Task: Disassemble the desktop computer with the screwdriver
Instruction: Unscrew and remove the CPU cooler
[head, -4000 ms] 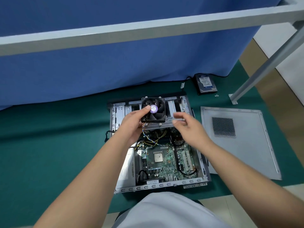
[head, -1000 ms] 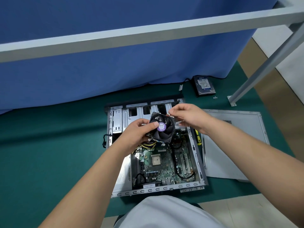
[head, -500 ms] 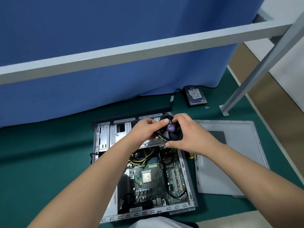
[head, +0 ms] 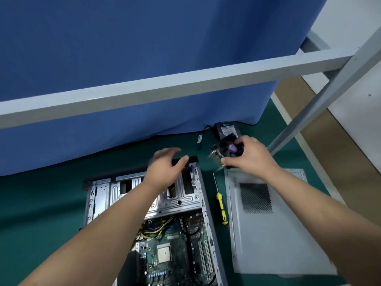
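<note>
The open computer case [head: 107,195] lies on the green mat, its motherboard [head: 175,254] and bare processor [head: 164,253] exposed. My right hand [head: 249,155] grips the black cooler fan with the purple hub [head: 229,149], lifted out to the right of the case, above the mat. My left hand [head: 167,168] hovers with spread fingers over the case's far edge and holds nothing. The yellow-handled screwdriver [head: 221,206] lies on the mat between the case and the side panel.
The removed grey side panel [head: 268,234] lies to the right of the case. A hard drive [head: 225,129] sits at the foot of the blue curtain [head: 123,58]. A grey frame bar [head: 165,85] and slanted leg [head: 321,96] cross overhead.
The fan has gone from over the case to the right, toward the hard drive, now held by my right hand alone. My left hand has let go of it. The camera tilted up.
</note>
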### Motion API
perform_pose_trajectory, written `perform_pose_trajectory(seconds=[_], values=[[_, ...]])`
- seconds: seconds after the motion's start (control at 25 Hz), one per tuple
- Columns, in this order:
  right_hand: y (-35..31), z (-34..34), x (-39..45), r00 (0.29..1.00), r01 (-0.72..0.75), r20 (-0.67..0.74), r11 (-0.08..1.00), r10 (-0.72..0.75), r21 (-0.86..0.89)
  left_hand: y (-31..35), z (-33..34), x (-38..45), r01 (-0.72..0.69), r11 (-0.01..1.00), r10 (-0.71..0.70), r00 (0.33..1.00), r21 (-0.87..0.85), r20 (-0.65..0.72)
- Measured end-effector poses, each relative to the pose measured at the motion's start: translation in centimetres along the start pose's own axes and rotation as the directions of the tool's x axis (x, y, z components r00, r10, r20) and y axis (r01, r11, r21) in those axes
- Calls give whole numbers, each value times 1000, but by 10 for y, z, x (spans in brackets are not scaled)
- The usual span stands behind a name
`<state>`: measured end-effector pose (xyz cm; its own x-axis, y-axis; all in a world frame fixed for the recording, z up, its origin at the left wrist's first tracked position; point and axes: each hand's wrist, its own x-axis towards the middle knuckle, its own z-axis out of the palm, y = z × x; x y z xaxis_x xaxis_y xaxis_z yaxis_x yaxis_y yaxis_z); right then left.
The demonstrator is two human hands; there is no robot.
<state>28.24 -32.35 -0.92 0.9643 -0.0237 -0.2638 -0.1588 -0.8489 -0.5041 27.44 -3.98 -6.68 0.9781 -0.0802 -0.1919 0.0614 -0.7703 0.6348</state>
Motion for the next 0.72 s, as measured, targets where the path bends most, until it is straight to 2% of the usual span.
perform_pose_trajectory(seconds=[0.12, 0.24, 0.44, 0.72], values=[[16, -1, 54, 986, -168, -11, 986, 168, -7, -28, 14, 6, -17, 945, -1, 998, 325, 56], [25, 6, 102, 951, -306, 33, 952, 307, -16, -40, 33, 0, -23, 863, 44, 999, 505, -30], [37, 23, 160, 947, -320, -1, 947, 320, 11, -46, 44, -2, -34, 838, 148, 975, 544, -166], [33, 49, 190, 905, -416, -79, 909, 417, 24, -47, 49, -3, -36, 830, 173, 965, 557, -196]])
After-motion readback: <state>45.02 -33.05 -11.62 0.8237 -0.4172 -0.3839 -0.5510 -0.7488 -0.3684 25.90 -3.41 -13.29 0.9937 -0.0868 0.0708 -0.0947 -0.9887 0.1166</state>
